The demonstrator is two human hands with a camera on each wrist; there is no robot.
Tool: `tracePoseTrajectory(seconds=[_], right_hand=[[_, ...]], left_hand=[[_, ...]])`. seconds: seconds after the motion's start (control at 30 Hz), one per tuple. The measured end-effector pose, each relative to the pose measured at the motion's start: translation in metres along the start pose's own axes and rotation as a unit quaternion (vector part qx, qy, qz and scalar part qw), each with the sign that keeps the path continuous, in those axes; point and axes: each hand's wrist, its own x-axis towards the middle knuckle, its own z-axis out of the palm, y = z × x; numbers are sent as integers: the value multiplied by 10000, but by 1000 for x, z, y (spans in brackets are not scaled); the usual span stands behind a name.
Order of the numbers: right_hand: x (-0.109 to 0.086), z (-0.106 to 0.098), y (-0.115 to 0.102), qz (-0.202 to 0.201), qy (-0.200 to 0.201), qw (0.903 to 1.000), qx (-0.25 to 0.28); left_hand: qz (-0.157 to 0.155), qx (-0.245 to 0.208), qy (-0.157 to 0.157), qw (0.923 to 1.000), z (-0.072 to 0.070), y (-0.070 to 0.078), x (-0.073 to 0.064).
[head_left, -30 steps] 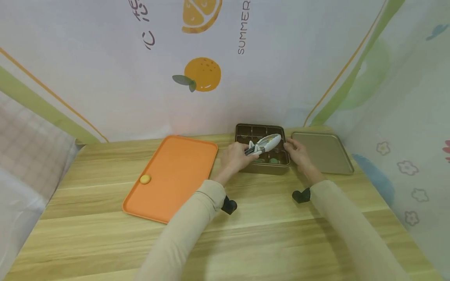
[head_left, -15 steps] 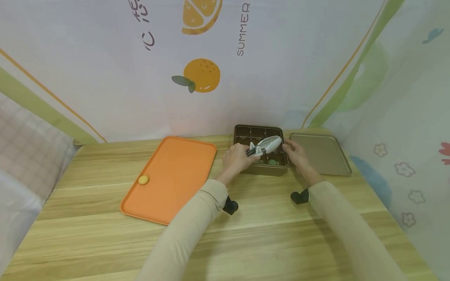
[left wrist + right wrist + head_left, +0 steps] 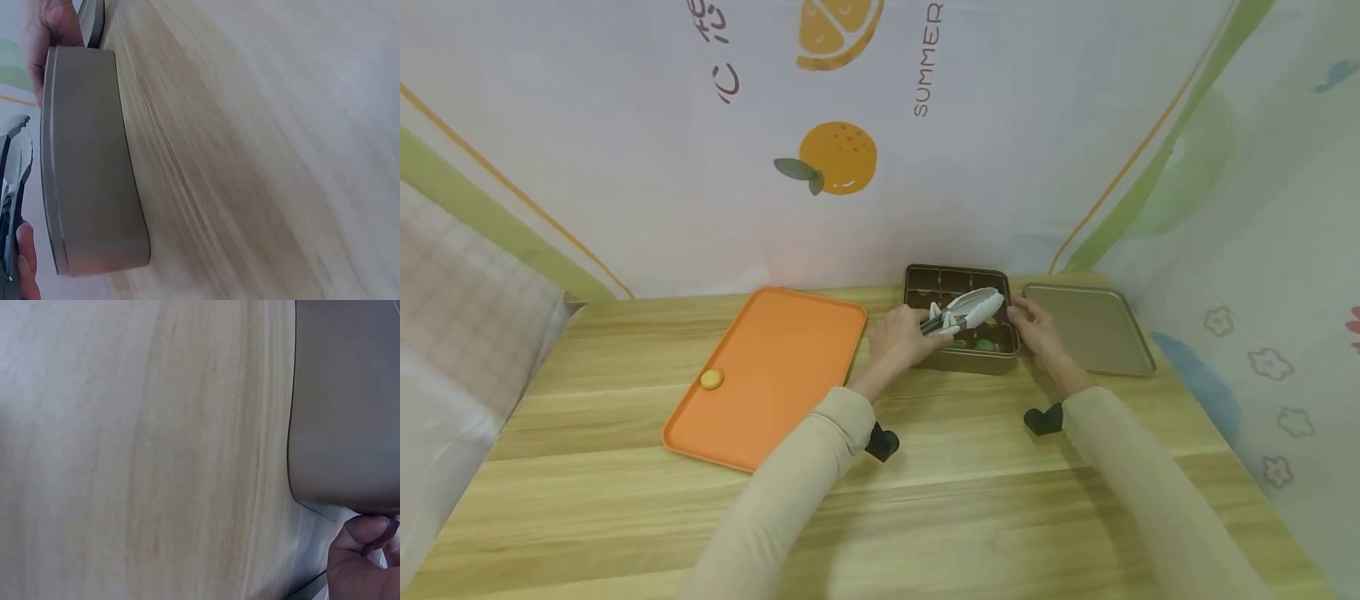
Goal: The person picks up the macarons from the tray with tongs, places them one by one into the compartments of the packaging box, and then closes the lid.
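My left hand grips a pair of tongs by the dark handle. The pale heads of the tongs stand apart above a bronze divided box, pointing right. Small greenish pieces show in its front compartments; the tongs hide part of the inside. My right hand holds the box's right rim, its thumb against the outer wall in the right wrist view. In the left wrist view, the tongs appear beside the box's open side, apart from its rim.
An orange tray lies to the left, with a small round yellow piece near its left edge. Right of the box is a flat bronze lid. A printed curtain hangs behind the wooden table.
The head view shifts slightly. Both hands, the tongs and the box stay in nearly the same places.
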Motion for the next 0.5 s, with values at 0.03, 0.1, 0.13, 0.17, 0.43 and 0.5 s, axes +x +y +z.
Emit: tracePoseTrajectory(seconds=[0.03,0.1,0.13,0.17,0.43,0.5], right_hand=[[0,-1,0,10,-5,10000,-30],[0,-1,1,42,-21,10000,-56],[0,-2,1,58,-33,10000,-67],[0,-2,1,68,-39,9999,-63],[-1,-1,0,67,-107,9999,-9],[-1,0,0,66,-109,9999,-38]], left_hand=[[20,-22,-14,10000,-2,-1,-2],[65,-103,-23,9999,-6,-3,-5],[100,-144,-22,9998,-8,-5,-7],[145,-189,-11,9997,-10,-6,-9],[242,-376,19,9990,-23,-21,-25],[254,-471,28,9986,-27,-26,-29]])
